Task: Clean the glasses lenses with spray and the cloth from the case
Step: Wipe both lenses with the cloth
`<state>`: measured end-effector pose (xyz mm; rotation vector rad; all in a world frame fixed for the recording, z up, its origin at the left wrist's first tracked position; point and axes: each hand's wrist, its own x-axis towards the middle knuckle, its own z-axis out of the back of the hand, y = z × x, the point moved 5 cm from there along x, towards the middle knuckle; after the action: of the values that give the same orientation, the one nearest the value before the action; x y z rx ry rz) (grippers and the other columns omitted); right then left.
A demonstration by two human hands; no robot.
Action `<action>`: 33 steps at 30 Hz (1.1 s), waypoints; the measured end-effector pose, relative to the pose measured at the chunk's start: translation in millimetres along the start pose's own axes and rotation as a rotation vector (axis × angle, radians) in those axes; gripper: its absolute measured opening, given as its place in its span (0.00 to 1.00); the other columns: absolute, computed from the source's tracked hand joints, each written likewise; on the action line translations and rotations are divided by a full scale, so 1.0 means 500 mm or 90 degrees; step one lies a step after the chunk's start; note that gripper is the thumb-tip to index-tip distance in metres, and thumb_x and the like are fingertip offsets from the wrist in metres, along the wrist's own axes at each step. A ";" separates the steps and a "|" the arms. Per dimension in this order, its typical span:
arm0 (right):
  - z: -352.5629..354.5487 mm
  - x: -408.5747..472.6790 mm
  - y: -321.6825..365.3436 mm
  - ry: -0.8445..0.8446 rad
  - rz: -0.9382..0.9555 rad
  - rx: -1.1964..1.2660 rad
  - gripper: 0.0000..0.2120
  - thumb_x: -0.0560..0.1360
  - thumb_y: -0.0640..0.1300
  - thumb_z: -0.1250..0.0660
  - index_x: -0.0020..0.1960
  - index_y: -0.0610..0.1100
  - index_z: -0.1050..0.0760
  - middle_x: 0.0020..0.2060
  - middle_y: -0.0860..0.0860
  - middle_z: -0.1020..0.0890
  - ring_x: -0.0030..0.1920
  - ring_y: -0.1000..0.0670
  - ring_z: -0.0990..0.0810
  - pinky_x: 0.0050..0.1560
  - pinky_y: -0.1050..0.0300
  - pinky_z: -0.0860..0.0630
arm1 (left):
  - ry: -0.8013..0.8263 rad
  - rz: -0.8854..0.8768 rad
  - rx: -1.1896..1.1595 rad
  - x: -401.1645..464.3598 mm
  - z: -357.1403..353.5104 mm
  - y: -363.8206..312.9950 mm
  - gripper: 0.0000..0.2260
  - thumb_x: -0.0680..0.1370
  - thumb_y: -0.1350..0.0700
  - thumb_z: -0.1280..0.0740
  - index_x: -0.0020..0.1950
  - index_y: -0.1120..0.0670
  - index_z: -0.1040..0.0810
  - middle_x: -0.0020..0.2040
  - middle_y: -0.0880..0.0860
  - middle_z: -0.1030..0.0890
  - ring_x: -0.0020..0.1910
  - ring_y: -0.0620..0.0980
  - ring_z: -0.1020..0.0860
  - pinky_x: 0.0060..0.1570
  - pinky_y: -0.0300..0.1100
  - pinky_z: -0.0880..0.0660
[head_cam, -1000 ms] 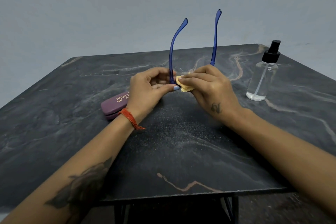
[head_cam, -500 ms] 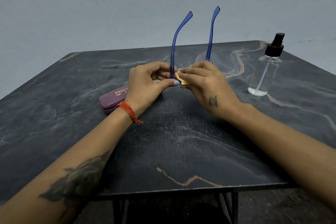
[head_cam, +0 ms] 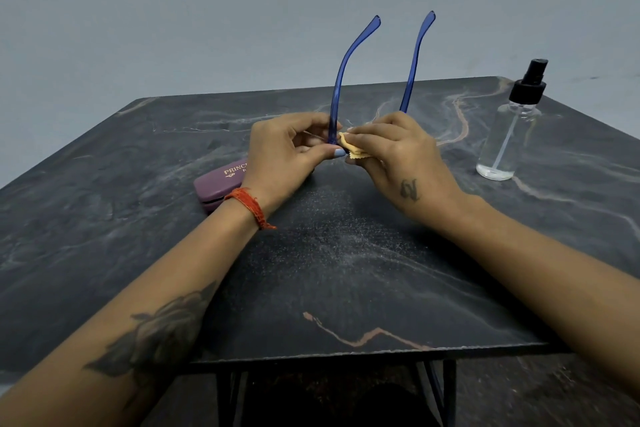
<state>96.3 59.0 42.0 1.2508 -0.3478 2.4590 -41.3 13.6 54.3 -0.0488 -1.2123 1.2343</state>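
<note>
glasses (head_cam: 337,94) light, thin, fragile | left hand (head_cam: 284,152) pinches frame at hinge | right hand (head_cam: 398,152) presses soft cloth (head_cam: 353,149) on lens beside it | grip rim, not temples

Head view looks forward and down; close over table (head_cam: 104,218).

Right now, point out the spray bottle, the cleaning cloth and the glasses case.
spray bottle (head_cam: 504,139), head view, on its clear body.
cleaning cloth (head_cam: 353,151), head view, on the yellow corner showing.
glasses case (head_cam: 221,180), head view, on its purple lid.
</note>
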 end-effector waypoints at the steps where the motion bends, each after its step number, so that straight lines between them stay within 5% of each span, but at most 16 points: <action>1: -0.006 0.000 0.002 0.007 0.006 -0.005 0.12 0.71 0.40 0.31 0.53 0.37 0.19 0.48 0.45 0.16 0.44 0.41 0.21 0.44 0.57 0.29 | 0.002 -0.001 0.003 -0.001 0.000 0.001 0.13 0.67 0.61 0.25 0.50 0.57 0.18 0.43 0.53 0.16 0.40 0.45 0.18 0.43 0.34 0.21; 6: -0.011 -0.001 -0.003 0.017 0.025 0.027 0.12 0.73 0.42 0.35 0.53 0.38 0.19 0.49 0.45 0.16 0.44 0.41 0.21 0.45 0.57 0.28 | -0.001 -0.006 0.008 -0.002 -0.003 0.010 0.13 0.66 0.61 0.24 0.50 0.59 0.18 0.42 0.55 0.16 0.40 0.48 0.17 0.43 0.42 0.19; 16: 0.014 0.000 -0.006 -0.014 -0.002 0.047 0.08 0.68 0.40 0.25 0.46 0.39 0.16 0.41 0.47 0.15 0.40 0.44 0.20 0.38 0.59 0.28 | -0.006 -0.088 0.076 0.002 -0.001 -0.004 0.11 0.66 0.60 0.24 0.47 0.59 0.18 0.44 0.54 0.19 0.42 0.45 0.20 0.43 0.30 0.23; 26: -0.015 -0.005 0.002 0.044 0.024 -0.020 0.17 0.66 0.33 0.26 0.54 0.36 0.20 0.50 0.41 0.18 0.45 0.38 0.23 0.45 0.51 0.26 | -0.002 -0.083 0.055 -0.004 -0.001 0.003 0.11 0.65 0.62 0.24 0.46 0.60 0.18 0.40 0.56 0.18 0.39 0.48 0.19 0.41 0.40 0.20; 33: 0.005 0.000 0.001 0.021 0.032 0.052 0.11 0.67 0.37 0.29 0.50 0.40 0.17 0.46 0.46 0.15 0.41 0.43 0.22 0.42 0.59 0.31 | 0.005 -0.080 0.061 -0.004 -0.005 0.005 0.10 0.65 0.62 0.24 0.45 0.61 0.18 0.40 0.56 0.18 0.39 0.48 0.19 0.41 0.41 0.20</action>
<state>98.0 57.8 43.6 1.2457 -0.2758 2.5567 -40.7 14.8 50.4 0.0923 -1.1307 1.1795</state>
